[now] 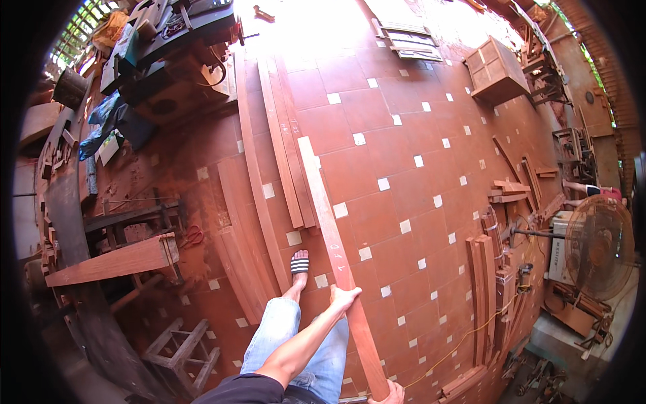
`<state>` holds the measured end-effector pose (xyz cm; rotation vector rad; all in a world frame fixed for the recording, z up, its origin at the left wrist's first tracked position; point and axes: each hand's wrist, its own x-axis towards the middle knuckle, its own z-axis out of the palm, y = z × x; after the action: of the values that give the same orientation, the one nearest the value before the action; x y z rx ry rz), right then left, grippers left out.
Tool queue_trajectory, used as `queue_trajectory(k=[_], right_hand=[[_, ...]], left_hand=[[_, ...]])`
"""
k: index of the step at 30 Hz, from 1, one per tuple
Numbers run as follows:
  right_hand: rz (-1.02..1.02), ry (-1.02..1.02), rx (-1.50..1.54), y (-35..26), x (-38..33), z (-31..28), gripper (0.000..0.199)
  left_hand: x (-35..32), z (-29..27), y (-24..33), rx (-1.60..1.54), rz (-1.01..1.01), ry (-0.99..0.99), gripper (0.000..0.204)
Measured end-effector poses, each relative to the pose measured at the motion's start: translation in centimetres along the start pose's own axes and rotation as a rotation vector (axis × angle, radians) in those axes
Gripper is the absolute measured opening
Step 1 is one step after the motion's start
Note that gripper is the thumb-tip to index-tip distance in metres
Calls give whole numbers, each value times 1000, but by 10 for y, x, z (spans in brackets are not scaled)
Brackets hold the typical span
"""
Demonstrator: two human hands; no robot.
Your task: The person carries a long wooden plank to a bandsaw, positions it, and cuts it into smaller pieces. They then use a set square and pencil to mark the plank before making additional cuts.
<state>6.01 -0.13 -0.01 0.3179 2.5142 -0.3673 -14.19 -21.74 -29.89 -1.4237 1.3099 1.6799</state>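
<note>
From the left, a thick reddish timber beam (114, 261) rests on a bench. The left hand (343, 297) wraps over the long reddish-brown wooden plank (330, 249), fingers curled around its edge; the right hand (391, 392) grips the near end, partly cut off. Carrying it well likely means keeping the far end level above the terracotta tiled floor (404, 148).

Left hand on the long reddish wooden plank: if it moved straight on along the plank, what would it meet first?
Probably nothing: ahead of the left hand, the long reddish wooden plank looks bare to its far end; depth is uncertain.
</note>
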Motion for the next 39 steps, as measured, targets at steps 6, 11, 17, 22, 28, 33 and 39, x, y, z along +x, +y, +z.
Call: queue_trajectory(k=[6, 11, 17, 22, 28, 33, 39], right_hand=[[-64, 9, 167, 16, 129, -2, 69], [-188, -74, 186, -5, 273, 13, 83], [-238, -27, 231, -40, 342, 49, 77], [-405, 52, 187, -77, 451, 118, 79], [-412, -62, 299, -143, 622, 262, 78], [-455, -9, 218, -199, 723, 340, 80], [-416, -180, 154, -169, 706, 362, 44]], left_hand=[[121, 57, 67, 23, 119, -4, 96], [232, 77, 128, -34, 177, 276, 46], [273, 48, 206, 32, 173, 140, 93], [294, 14, 255, 38, 245, 241, 109], [302, -82, 161, 366, 394, 350, 90], [252, -145, 33, 453, 132, 408, 77], [152, -193, -90, 499, -233, 518, 68]])
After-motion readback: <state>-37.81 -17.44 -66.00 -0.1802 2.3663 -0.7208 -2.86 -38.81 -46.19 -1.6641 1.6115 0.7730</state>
